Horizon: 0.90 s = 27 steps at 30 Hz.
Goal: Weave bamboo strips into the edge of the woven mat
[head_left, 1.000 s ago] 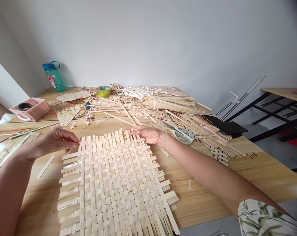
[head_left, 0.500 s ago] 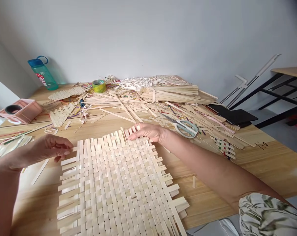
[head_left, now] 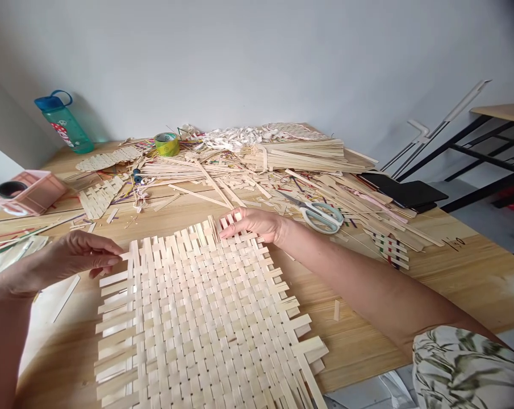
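Bamboo-strip weave (head_left: 197, 318) lies flat, checkered, loose ends jutting at its edges.

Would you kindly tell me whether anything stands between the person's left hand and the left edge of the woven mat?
Nothing visible does. The left hand is right at the strip ends along the left edge of the woven bamboo mat. The loose strip on the table lies below the hand, out of the way.

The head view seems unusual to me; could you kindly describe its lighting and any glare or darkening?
In the head view, soft, even light falls on the woven mat; a pale glare lies on the table at right, the bottle casts a faint shadow on the wall, and the top right corner darkens.
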### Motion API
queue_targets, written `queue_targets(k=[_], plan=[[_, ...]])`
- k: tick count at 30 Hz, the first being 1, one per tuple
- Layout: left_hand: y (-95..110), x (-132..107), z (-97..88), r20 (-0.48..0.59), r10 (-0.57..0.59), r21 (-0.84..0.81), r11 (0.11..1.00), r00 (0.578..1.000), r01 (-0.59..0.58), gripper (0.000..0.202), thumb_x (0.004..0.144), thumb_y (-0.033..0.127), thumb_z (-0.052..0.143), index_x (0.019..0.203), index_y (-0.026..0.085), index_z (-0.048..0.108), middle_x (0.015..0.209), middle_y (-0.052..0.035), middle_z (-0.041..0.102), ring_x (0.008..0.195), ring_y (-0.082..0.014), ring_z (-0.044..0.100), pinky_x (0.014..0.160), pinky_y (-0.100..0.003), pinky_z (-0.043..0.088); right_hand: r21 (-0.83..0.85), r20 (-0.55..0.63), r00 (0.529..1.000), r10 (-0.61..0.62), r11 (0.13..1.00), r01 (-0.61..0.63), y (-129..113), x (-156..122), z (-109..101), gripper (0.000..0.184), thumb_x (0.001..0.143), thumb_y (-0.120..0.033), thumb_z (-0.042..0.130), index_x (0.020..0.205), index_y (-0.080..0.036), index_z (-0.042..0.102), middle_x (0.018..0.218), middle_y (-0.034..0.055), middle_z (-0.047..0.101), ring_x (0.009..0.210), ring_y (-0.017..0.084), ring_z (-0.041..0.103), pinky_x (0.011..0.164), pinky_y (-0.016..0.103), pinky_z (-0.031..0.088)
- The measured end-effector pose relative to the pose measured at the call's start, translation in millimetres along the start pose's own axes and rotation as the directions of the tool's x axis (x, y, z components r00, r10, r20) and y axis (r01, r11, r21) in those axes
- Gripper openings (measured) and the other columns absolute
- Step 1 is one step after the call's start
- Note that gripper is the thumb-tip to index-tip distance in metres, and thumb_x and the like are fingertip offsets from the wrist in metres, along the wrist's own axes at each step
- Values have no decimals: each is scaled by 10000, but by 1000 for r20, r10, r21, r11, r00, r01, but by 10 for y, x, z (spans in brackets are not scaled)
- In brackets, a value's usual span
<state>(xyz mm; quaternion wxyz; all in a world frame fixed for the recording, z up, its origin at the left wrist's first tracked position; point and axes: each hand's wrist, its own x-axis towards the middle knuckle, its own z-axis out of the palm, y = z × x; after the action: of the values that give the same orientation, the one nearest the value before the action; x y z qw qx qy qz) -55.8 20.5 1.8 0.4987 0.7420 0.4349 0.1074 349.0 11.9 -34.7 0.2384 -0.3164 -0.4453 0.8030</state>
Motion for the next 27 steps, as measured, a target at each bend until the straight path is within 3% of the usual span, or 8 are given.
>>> queue_targets(k=[6,11,20,27], plan=[[135,-8,-2,-44,-93,176,979,995,99,304,767,506,733,820,217,811,573,-27,637,528,-144,535,493,-232,467,-31,-51,998,-24,999,23,43,12,-4,283,636,-190,922,857,-131,755,843,35,749,716,121,692,711,228,589],[144,-36,-28,11,-114,203,973,993,109,402,795,581,662,874,218,814,566,-30,624,506,-149,524,435,-212,421,-76,-98,989,-110,992,103,74,24,15,387,631,-191,925,985,-147,773,942,44,764,832,129,706,835,249,581],[224,-61,-9,44,-201,266,946,979,183,495,814,668,622,855,207,795,608,-33,628,542,-146,508,454,-198,399,-77,-202,969,-145,988,132,114,9,47,473,574,-158,949,1007,-155,758,893,21,776,788,133,716,773,219,574],[161,-15,-3,59,-176,324,935,983,148,504,858,656,601,792,184,762,589,-14,583,527,-124,483,462,-183,381,-76,-163,976,-145,988,134,74,13,64,366,540,-188,957,846,-126,764,817,23,772,714,109,687,707,178,549]])
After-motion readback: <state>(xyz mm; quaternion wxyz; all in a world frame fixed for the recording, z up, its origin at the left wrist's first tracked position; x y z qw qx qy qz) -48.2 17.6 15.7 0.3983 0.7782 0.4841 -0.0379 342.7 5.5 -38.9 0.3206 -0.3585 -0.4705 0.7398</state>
